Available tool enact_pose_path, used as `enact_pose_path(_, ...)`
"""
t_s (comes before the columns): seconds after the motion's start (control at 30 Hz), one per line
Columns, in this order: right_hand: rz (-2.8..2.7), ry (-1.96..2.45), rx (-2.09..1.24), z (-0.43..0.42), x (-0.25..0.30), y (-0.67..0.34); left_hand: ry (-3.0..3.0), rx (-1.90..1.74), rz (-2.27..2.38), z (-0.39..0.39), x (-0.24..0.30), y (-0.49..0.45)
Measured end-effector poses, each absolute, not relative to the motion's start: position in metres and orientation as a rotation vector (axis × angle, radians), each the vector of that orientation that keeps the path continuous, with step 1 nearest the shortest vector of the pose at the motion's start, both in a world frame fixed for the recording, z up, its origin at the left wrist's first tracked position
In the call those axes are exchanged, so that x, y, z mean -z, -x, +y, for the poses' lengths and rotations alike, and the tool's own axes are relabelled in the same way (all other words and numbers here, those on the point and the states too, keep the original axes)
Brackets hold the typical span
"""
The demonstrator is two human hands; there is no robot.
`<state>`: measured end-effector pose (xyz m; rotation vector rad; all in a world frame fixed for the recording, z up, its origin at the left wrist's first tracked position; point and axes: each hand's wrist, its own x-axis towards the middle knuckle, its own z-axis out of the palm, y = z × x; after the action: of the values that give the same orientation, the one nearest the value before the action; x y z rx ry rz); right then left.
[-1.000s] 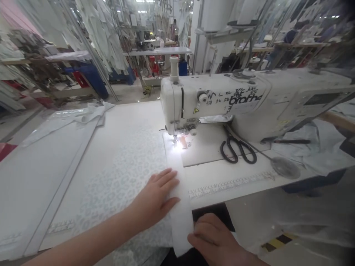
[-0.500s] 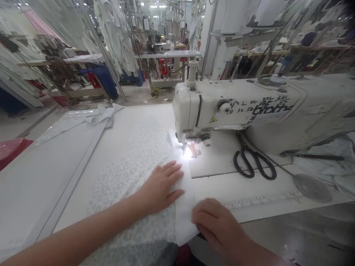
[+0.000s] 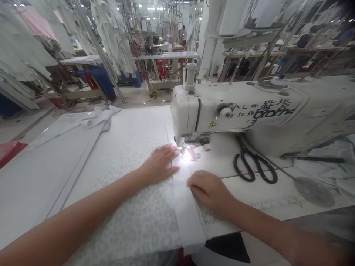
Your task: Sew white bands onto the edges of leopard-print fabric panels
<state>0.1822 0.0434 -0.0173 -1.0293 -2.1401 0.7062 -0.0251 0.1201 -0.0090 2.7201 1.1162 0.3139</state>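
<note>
A pale leopard-print fabric (image 3: pixel 144 225) lies across the table with a plain white strip (image 3: pixel 186 214) along its right edge, running under the needle of a white sewing machine (image 3: pixel 188 114). My left hand (image 3: pixel 162 162) rests flat on the fabric, fingers stretched toward the lit needle area, just left of the presser foot. Closer to me, my right hand (image 3: pixel 209 188) has its fingers pinched together at the strip's right edge. Its fingertips meet the white strip, and the thumb is partly hidden.
Black-handled scissors (image 3: pixel 255 164) lie right of the needle. Ruler markings (image 3: pixel 277 203) and a round grey disc on a rod (image 3: pixel 314 191) are nearer the front edge. Crumpled fabric (image 3: pixel 327 159) sits at the right, and more cloth (image 3: pixel 91 118) at the far left.
Both hands have moved forward, away from me, along the fabric toward the needle. The white strip and print fabric have shifted forward, and more ruler markings show beside my right wrist.
</note>
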Motion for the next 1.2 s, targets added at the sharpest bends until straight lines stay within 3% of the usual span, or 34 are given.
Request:
enact_pose_path(0.33, -2.114, 1.160, -0.638, 0.083, 0.016, -0.176, -2.745, -0.358, 1.235, 0.163, 0.006, 0.025)
enact_pose_path(0.5, -2.124, 1.098, -0.416, 0.000, 0.024, -0.189, -2.676, -0.415, 1.343, 0.123, -0.001, 0.029)
enact_pose_path(0.6, -2.063, 1.060, -0.385, -0.067, 0.052, -0.203, -2.706, -0.172, 1.022, 0.057, -0.005, 0.033)
enact_pose_path(0.77, -1.618, 1.374, -1.056, -0.095, 0.091, -0.204, -2.924, 0.033, 0.698, -0.039, 0.008, 0.030)
enact_pose_path(0.9, -1.333, 1.134, -1.525, -0.094, 0.088, -0.190, -3.117, -0.047, 0.754, -0.065, 0.026, 0.021)
enact_pose_path(1.2, -1.014, 0.981, -1.797, -0.132, 0.068, -0.196, -2.993, -0.554, 0.439, -0.078, 0.017, 0.003)
